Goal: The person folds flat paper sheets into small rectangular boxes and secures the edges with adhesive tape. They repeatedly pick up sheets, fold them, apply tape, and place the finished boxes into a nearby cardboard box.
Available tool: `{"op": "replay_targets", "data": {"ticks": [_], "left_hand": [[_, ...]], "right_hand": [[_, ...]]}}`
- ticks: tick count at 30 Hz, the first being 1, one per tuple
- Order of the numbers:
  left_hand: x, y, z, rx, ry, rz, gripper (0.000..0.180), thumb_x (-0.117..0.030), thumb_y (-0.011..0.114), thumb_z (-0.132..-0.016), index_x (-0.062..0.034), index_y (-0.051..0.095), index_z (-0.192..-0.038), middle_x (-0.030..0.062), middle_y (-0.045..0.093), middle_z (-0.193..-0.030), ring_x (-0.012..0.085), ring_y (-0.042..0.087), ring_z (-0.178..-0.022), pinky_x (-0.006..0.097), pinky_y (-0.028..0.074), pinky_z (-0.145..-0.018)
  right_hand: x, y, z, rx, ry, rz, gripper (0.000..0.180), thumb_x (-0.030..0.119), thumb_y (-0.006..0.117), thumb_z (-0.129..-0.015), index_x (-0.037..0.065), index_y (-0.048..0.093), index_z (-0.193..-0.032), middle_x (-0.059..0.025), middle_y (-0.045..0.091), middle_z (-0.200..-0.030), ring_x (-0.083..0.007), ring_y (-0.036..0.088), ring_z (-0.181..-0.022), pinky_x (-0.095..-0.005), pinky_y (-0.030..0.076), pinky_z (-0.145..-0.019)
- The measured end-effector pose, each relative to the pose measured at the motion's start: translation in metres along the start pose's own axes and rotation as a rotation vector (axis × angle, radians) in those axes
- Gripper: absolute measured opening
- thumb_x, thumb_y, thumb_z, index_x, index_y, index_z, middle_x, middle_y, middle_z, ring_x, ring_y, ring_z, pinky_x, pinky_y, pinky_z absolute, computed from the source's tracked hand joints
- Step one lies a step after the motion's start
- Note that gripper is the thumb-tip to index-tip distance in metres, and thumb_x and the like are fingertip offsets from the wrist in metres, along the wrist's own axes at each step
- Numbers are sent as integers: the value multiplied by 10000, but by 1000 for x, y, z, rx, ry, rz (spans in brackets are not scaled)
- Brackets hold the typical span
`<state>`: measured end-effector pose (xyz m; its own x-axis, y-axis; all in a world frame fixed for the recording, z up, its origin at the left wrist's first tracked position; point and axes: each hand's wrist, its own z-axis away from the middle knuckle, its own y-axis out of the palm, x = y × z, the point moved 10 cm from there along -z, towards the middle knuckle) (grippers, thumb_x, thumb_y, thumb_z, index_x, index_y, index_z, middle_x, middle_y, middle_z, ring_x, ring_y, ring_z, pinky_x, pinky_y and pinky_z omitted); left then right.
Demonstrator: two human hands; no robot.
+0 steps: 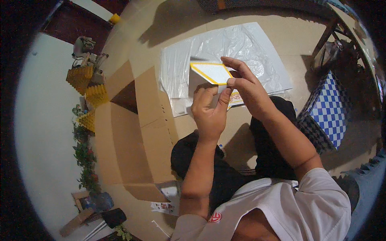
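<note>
Between my two hands is a folded white card piece with yellow edges (213, 73), possibly a small paper box. Its flap stands up at a slant, and some red print shows on a lower part. My left hand (209, 110) grips it from below, thumb against its near side. At its right edge, my right hand (246, 82) pinches a corner between thumb and fingers. Beneath them on the floor lies a stack of white sheets (277, 74) covered with crumpled clear plastic film (177, 60).
A big open cardboard box (157, 128) stands left of my legs. To the right sits a blue-and-white checkered item (327, 112), near a dark wooden stand (325, 38). Yellow corrugated pieces (96, 95) and leafy plants (84, 160) line the left wall.
</note>
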<state>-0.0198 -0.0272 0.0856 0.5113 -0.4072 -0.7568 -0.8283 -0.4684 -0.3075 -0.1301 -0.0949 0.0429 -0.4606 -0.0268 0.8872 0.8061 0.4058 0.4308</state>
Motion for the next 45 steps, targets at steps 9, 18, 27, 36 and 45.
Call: {"op": "replay_targets", "data": {"ticks": [9, 18, 27, 36, 45], "left_hand": [[25, 23, 9, 250, -288, 515, 243, -114, 673, -867, 3, 632, -1076, 72, 642, -1014, 186, 587, -965, 307, 456, -850], [72, 16, 18, 137, -610, 1344, 506, -178, 548, -794, 0, 528, -1268, 135, 594, -1236, 283, 565, -1139, 451, 397, -1017], [81, 18, 21, 75, -792, 1467, 559, -370, 553, -852, 11, 526, -1261, 155, 569, -1269, 307, 542, -1158, 480, 394, -1014], [65, 6, 0, 239, -600, 685, 683, -297, 713, -827, 1, 385, -1346, 118, 505, -1266, 210, 442, -1223, 352, 302, -1050], [78, 12, 10, 196, -694, 650, 555, -135, 752, -778, -14, 468, -1240, 88, 570, -1169, 206, 546, -1099, 351, 416, -968]], "right_hand": [[-3, -8, 1, 16, 141, -168, 476, 242, 586, -868, 17, 502, -1278, -105, 581, -1110, -182, 534, -1054, -302, 393, -951], [15, -27, -4, -23, -62, 66, 436, 357, 509, -941, 30, 541, -1228, -91, 587, -1184, -177, 512, -1117, -328, 342, -1016], [6, -36, -1, -48, 59, 149, 300, 274, 642, -894, 31, 596, -1065, -15, 609, -954, -99, 532, -898, -260, 419, -825], [14, -30, 1, 53, -83, 404, 237, 240, 657, -884, 36, 585, -981, -14, 549, -860, -104, 523, -825, -256, 437, -747], [21, -20, 7, 93, -252, 645, 269, 206, 679, -848, 46, 606, -1051, -94, 548, -1002, -215, 544, -981, -321, 444, -863]]}}
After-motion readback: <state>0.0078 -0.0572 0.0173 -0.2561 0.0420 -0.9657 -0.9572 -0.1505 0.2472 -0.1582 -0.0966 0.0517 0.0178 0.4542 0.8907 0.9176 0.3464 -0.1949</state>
